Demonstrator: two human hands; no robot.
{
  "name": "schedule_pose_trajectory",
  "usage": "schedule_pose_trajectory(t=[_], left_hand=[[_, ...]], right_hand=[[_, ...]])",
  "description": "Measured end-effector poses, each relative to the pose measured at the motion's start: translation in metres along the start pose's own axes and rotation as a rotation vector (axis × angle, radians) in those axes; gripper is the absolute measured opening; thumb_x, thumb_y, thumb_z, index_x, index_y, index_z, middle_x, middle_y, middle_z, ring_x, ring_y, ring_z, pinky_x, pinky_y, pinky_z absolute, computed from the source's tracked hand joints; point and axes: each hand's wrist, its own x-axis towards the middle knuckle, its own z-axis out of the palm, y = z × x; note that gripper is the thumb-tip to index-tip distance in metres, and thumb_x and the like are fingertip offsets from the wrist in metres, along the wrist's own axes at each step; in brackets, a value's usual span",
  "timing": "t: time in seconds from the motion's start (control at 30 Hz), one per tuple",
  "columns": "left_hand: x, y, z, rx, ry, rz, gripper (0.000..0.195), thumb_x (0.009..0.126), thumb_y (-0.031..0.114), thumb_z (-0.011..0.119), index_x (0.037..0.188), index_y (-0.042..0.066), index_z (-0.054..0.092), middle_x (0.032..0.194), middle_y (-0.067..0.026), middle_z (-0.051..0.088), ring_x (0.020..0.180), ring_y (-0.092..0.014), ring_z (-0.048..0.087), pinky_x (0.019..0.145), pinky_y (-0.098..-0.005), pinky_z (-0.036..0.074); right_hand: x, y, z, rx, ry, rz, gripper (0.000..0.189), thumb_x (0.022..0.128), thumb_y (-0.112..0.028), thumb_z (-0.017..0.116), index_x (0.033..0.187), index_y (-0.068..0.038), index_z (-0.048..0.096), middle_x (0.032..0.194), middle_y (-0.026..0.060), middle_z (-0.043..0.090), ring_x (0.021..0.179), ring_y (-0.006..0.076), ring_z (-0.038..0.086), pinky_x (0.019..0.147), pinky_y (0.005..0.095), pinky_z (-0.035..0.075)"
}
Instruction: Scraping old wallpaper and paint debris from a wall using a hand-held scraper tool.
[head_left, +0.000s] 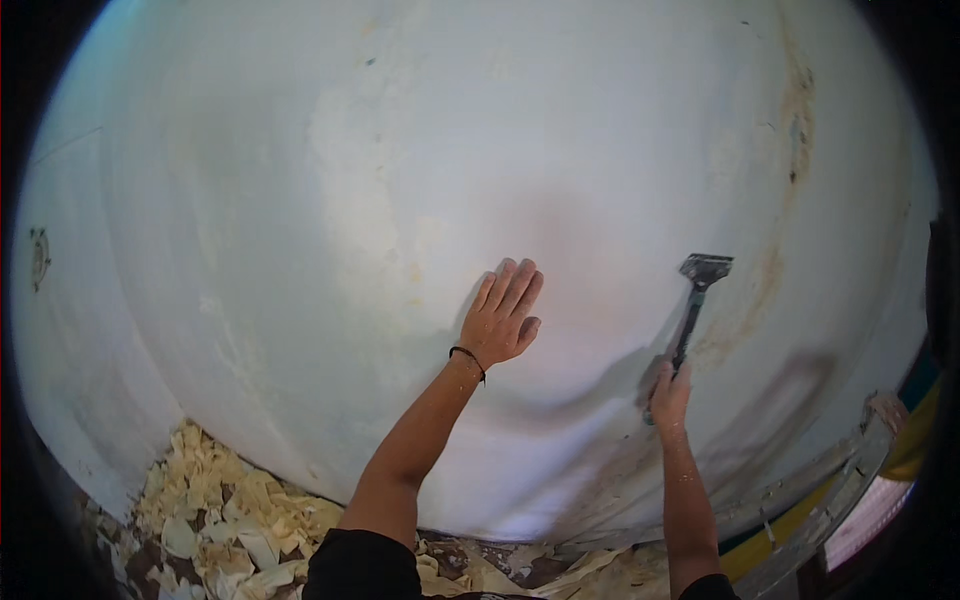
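A pale wall (420, 187) fills most of the view before me. My left hand (499, 319), with a dark cord bracelet at its wrist, appears to lie palm down on the wall and holds nothing. To its right, my right hand (670, 401) grips the lower handle of a long-handled wall scraper (694, 307). The scraper's broad head points up and sits at or very near the wall; actual contact cannot be made out. Beyond the scraper head, a brownish stain (799, 127) runs down the wall.
A heap of torn, yellowish wallpaper scraps (232, 517) covers the floor at lower left, and more scraps lie along the wall's foot. A ladder-like frame (847, 480) stands at lower right. A round fitting (40, 259) is set in the wall at far left.
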Motion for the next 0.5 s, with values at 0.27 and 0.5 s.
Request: schedule_pose_trajectory(t=[0.27, 0.5], left_hand=[[-0.090, -0.032, 0.000, 0.019, 0.145, -0.509, 0.067, 0.095, 0.033, 0.045, 0.146, -0.009, 0.034, 0.154, -0.0284, 0.030, 0.143, -0.049, 0.024, 0.114, -0.0579, 0.021], [-0.151, -0.022, 0.004, -0.023, 0.122, -0.782, 0.073, 0.094, 0.028, 0.045, 0.149, -0.013, 0.021, 0.157, -0.0328, 0.018, 0.146, -0.050, 0.015, 0.117, -0.0573, 0.013]], right_hand=[[0.029, -0.120, 0.017, 0.350, -0.056, 0.072, 0.021, 0.100, -0.014, 0.052, 0.116, 0.000, 0.049, 0.071, 0.0012, 0.049, 0.050, 0.0084, 0.048, 0.044, 0.0251, 0.041], [-0.062, -0.082, 0.077, 0.348, -0.171, 0.272, 0.009, 0.102, -0.014, 0.045, 0.104, -0.006, 0.046, 0.069, -0.0006, 0.047, 0.050, 0.0071, 0.047, 0.041, 0.0241, 0.040]])
